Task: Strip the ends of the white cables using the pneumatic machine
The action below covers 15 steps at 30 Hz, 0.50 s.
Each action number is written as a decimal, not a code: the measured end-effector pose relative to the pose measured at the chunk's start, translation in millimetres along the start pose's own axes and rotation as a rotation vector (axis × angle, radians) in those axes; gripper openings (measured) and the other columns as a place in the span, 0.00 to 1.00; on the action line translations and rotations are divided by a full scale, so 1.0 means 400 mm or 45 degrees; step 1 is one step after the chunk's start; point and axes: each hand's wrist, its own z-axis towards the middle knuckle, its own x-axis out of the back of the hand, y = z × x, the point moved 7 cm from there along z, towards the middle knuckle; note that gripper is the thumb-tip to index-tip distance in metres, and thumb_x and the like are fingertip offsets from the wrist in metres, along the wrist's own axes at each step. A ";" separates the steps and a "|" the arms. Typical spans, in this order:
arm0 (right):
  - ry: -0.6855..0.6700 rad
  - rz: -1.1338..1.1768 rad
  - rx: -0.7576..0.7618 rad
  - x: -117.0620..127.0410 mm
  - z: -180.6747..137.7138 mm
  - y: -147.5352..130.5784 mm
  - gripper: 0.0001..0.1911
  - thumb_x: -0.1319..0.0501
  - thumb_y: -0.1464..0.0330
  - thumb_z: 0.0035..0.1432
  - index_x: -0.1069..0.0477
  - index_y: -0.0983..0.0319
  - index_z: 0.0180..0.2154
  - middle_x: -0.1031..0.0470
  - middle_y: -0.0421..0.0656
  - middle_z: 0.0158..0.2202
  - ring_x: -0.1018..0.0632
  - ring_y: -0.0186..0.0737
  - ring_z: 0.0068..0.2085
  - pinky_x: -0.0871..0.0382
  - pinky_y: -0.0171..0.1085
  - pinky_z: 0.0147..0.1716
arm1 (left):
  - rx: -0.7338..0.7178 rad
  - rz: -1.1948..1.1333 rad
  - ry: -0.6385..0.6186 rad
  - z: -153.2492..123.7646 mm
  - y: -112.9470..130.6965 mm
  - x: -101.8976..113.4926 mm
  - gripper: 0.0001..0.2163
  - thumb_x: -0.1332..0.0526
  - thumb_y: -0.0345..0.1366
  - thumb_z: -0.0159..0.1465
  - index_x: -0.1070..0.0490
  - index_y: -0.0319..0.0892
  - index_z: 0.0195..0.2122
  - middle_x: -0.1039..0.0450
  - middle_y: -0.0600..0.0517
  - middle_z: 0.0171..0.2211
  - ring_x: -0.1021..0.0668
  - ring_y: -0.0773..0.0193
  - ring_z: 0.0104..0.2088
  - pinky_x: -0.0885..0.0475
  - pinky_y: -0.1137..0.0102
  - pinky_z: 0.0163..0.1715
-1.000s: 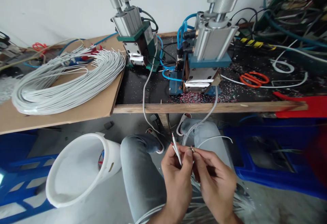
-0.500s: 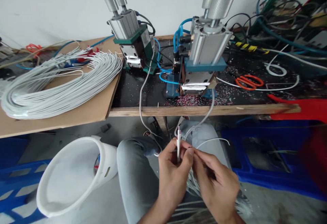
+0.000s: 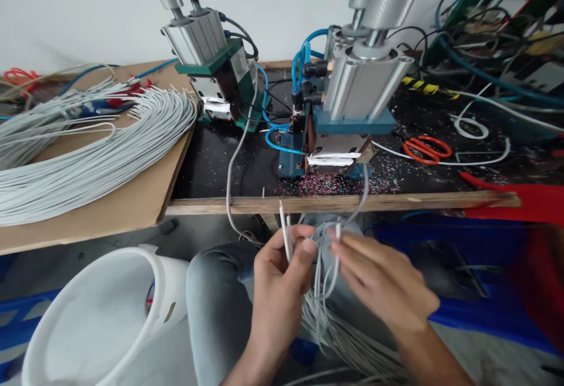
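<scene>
My left hand [image 3: 278, 285] is closed round white cables [image 3: 285, 236], whose cut ends stick up past the fingers, one higher than the other. To its right, my right hand [image 3: 385, 280] has its fingertips on another white cable [image 3: 338, 239], its end pointing up; these fingers are slightly blurred and the thumb is hidden. Below and between both hands, a bundle of thin white cables [image 3: 339, 339] hangs down over the lap. Beyond the hands, a pneumatic press-like machine [image 3: 352, 92] stands on the bench.
A second such machine [image 3: 207, 51] stands further left. A large coil of white cable [image 3: 145, 154] lies on cardboard [image 3: 170, 183]. The bench's wooden edge [image 3: 396, 201] runs across in front. Orange-handled scissors [image 3: 426, 150] lie at right. A white bucket [image 3: 170, 283] stands at lower left.
My hands, close together before, are now apart: the left has moved left, the right has lifted a cable end upright. The view has shifted a little, bringing the bench nearer.
</scene>
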 end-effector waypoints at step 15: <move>0.376 -0.332 -0.163 -0.056 0.140 0.114 0.24 0.33 0.78 0.66 0.23 0.53 0.60 0.09 0.45 0.47 0.08 0.50 0.42 0.09 0.45 0.40 | -0.088 0.001 0.261 0.033 0.055 0.066 0.13 0.16 0.47 0.51 0.12 0.49 0.31 0.40 0.62 0.17 0.47 0.75 0.18 0.45 0.80 0.16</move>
